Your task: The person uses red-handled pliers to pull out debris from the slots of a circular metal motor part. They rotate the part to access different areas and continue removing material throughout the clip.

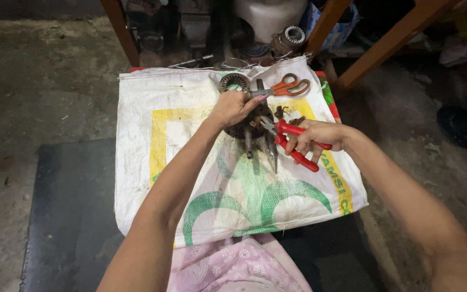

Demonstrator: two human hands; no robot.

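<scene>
Dark round motor stator (244,127) sits mid-sack on white woven sack (190,178), left hand (232,107) clamped over its top. Right hand (312,136) grips red-handled pliers (290,141), nose at stator's edge. Orange scissors (286,86) lie just beyond.

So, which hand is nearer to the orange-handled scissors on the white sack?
Left. The left hand is just below-left of the orange-handled scissors; the right hand, gripping red-handled pliers, is lower.
</scene>
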